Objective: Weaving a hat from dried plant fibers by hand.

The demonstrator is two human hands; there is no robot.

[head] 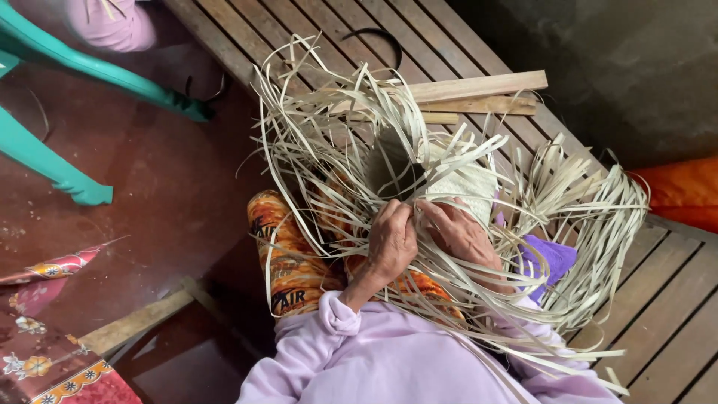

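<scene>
A half-woven basket of pale flat leaf strips (456,176) rests on my lap, its open mouth dark, with long loose strips fanning out all around. My left hand (391,239) pinches strips at the near rim of the weave. My right hand (460,230) lies beside it on the woven wall, fingers closed over strips and partly covered by them. Both arms wear lilac sleeves. Orange patterned cloth (288,258) covers my legs.
I sit on a dark slatted wooden bench (658,299). Loose wooden slats (479,93) and a black curved band (381,37) lie on it behind the basket. Teal plastic chair legs (52,164) stand on the red floor at left. Purple cloth (550,258) lies at right.
</scene>
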